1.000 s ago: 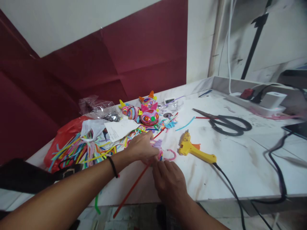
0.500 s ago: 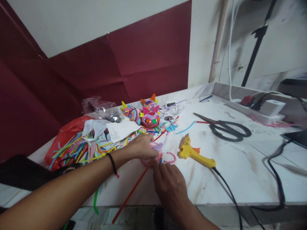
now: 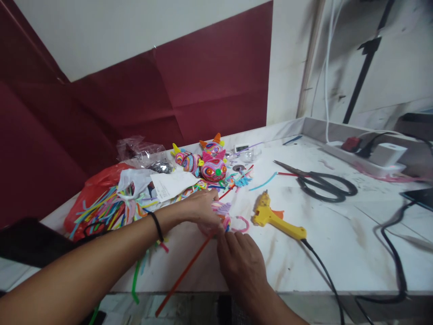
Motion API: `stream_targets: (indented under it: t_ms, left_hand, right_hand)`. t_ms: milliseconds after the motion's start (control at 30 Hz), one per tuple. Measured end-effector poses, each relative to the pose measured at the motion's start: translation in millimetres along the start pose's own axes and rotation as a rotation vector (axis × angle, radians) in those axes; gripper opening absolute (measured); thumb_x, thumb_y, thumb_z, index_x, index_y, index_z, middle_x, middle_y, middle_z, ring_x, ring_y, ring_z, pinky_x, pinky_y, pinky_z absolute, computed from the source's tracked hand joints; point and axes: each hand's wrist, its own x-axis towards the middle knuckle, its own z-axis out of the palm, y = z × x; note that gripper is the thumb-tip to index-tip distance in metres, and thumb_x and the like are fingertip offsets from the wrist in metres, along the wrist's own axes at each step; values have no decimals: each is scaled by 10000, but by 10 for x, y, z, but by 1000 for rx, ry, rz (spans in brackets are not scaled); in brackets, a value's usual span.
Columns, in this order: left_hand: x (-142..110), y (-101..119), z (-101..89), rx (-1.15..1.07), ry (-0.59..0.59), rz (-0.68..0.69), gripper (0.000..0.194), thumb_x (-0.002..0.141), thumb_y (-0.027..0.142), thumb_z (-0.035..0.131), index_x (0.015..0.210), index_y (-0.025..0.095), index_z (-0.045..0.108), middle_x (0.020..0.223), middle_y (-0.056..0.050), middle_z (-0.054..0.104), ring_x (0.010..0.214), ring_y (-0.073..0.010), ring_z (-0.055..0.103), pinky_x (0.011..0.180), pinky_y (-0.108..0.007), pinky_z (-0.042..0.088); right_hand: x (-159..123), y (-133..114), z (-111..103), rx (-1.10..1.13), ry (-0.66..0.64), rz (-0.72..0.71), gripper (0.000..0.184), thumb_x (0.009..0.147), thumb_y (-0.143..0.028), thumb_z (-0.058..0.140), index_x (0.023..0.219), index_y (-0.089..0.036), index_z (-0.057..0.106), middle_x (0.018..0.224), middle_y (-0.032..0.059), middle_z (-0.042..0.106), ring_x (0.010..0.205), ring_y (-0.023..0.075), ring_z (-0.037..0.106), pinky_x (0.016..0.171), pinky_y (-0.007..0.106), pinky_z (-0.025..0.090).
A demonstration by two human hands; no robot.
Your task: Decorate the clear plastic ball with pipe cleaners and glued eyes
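Observation:
My left hand (image 3: 204, 208) is closed around a small pink and multicoloured pipe-cleaner craft piece (image 3: 221, 208), which it mostly hides. A ridged lilac part shows above the fingers, and a pink pipe-cleaner loop (image 3: 244, 224) sticks out to the right. Fingers bent, my right hand (image 3: 241, 258) pinches at the lower side of the piece. From between the hands an orange-red pipe cleaner (image 3: 184, 276) runs down left past the table's front edge. Its gripped end is covered by the fingers. Right of my hands lies a yellow glue gun (image 3: 282, 223).
Black-handled scissors (image 3: 324, 184) lie beyond the glue gun. Finished pipe-cleaner animal heads (image 3: 213, 169) stand at the back. A pile of loose pipe cleaners (image 3: 108, 207) spills from a red bag (image 3: 86, 194) at left. A power strip (image 3: 382, 167) and cables occupy the right side.
The view has shifted slightly. Both hands keep their places at the craft piece, and the orange-red pipe cleaner's free end has moved slightly left.

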Motion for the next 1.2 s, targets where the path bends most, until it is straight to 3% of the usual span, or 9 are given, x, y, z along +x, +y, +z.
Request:
stream_targets:
  t_ms: [333, 833, 1033, 1200]
  left_hand:
    - [43, -119, 15, -8, 8, 99, 451, 622, 482, 633, 982, 214, 588, 995, -56, 663, 910, -263, 610, 726, -320, 461]
    - [38, -95, 94, -44, 113, 56, 405, 647, 445, 603, 978, 211, 590, 961, -53, 659, 899, -255, 600, 705, -307, 458]
    - [69, -150, 153, -63, 107, 93, 508, 653, 453, 603, 1104, 219, 614, 1177, -72, 640, 1087, -276, 569, 838, -321, 462]
    - [73, -169, 158, -49, 90, 114, 482, 690, 524, 555, 1040, 207, 650, 1163, -92, 648, 1134, -312, 547, 892, -353, 449]
  right_hand:
    - [-24, 10, 4, 16, -14, -3, 286, 886, -27, 441, 1129, 9, 587, 686, 70, 559, 623, 188, 453, 570, 344, 330]
    - [-16, 28, -30, 59, 5, 14, 262, 888, -22, 452, 1108, -19, 595, 665, 52, 573, 608, 183, 459, 574, 341, 317]
    - [-28, 47, -55, 97, 8, 34, 241, 903, -50, 466, 1112, -55, 585, 667, 40, 573, 608, 173, 457, 573, 342, 314]
    - [-26, 78, -128, 141, 22, 73, 230, 911, -61, 451, 1088, -63, 597, 640, 28, 551, 584, 169, 442, 559, 336, 295]
